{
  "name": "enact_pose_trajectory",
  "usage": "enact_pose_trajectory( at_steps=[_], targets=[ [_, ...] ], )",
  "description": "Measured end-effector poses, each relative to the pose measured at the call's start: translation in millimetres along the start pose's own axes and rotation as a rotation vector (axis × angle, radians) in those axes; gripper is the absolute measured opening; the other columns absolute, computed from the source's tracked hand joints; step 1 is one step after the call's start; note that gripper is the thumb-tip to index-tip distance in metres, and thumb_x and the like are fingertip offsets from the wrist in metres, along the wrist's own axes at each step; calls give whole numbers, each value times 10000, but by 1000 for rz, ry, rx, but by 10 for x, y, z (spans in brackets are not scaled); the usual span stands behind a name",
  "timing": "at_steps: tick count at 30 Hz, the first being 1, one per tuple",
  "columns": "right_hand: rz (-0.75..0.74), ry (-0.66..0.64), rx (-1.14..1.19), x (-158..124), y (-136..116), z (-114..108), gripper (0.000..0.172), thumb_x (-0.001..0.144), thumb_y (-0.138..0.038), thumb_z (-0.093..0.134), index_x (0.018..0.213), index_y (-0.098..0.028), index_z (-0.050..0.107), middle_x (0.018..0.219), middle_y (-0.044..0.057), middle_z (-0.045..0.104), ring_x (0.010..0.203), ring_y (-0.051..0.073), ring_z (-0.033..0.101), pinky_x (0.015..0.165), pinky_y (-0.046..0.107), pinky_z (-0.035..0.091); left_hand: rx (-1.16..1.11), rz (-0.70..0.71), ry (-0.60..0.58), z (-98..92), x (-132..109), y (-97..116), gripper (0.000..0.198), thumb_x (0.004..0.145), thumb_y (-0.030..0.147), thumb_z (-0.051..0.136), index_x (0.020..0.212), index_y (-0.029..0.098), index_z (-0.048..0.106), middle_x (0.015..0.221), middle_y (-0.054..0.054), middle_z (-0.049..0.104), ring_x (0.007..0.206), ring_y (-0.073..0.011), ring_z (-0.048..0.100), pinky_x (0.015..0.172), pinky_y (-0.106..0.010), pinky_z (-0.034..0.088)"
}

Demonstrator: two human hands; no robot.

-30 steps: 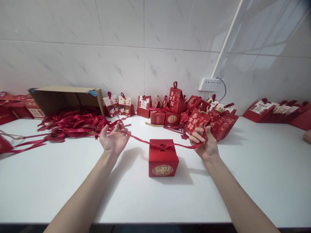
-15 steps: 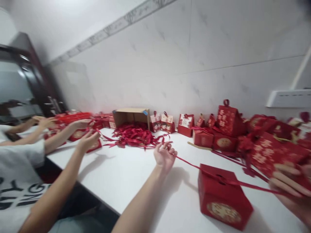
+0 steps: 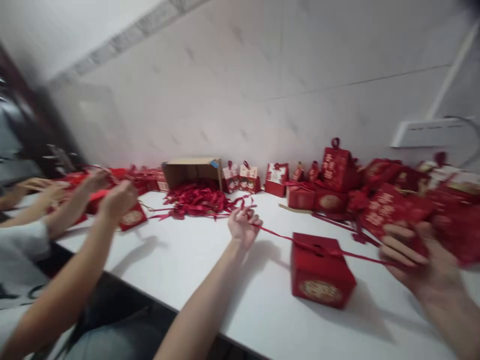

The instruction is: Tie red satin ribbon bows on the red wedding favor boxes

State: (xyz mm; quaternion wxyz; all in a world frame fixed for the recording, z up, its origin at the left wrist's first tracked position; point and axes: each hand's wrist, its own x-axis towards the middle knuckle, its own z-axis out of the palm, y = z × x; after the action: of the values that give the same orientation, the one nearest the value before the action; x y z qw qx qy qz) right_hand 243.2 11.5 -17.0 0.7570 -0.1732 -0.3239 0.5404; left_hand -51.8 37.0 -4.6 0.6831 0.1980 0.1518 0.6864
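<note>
A red gift box (image 3: 318, 282) with a gold medallion on its front sits on the white table, between my two hands. Across its top runs a thin red ribbon (image 3: 360, 256), stretched from one hand to the other and passing by the slot in the lid. My left hand (image 3: 244, 225) is closed on the ribbon's left end, palm up, left of the box. On the right, my right hand (image 3: 416, 255) grips the other end, fingers curled around it. Both hands stay off the box itself.
A cardboard box (image 3: 193, 172) lies on its side, spilling a heap of red ribbons (image 3: 202, 199). Small finished boxes (image 3: 276, 179) line the wall; more red boxes and bags (image 3: 397, 207) crowd the right. At left, co-workers' hands (image 3: 118, 200) handle another red box (image 3: 133, 218).
The view has shifted, so the scene sits further left. My right hand has come more fully into view, still holding the ribbon. A co-worker's hands have moved and closed.
</note>
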Motion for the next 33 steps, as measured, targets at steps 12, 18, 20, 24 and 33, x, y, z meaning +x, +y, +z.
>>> enact_pose_trajectory(
  at_steps=[12,18,20,24,33],
  targets=[
    [207,-68,145,-111,-77,153,241,669,-290,741,598,-193,532,557,-102,490,293,-22,308,260,80,315,-14,-20,19,-3,53,4,77,663,218,500,666,142,486,568,29,420,423,-61,348,466,-219,343],
    [192,-85,44,-143,-84,203,267,646,-300,756,613,-188,516,553,-99,477,309,-14,316,271,83,303,85,31,55,-29,109,-7,93,657,240,493,642,151,471,559,42,397,400,-58,324,468,-221,337],
    [165,-121,-21,-148,-122,193,281,638,-367,755,642,-201,527,484,-107,430,314,8,326,276,97,301,218,193,233,-69,172,-5,67,677,195,472,623,157,466,557,38,412,392,-64,320,449,-214,310],
    [84,-181,-23,-121,-205,156,466,690,-658,554,556,-217,486,331,-122,233,253,37,199,228,131,205,330,501,508,-99,219,-31,170,695,16,459,687,176,517,681,39,504,543,-65,452,495,-157,307],
    [-134,-415,-1096,-276,183,404,168,805,-341,571,865,-228,680,963,49,678,970,198,596,896,370,445,1190,387,-662,141,-355,-428,472,460,199,805,913,218,673,1009,-89,588,1025,-305,489,980,-395,265]
  ],
)
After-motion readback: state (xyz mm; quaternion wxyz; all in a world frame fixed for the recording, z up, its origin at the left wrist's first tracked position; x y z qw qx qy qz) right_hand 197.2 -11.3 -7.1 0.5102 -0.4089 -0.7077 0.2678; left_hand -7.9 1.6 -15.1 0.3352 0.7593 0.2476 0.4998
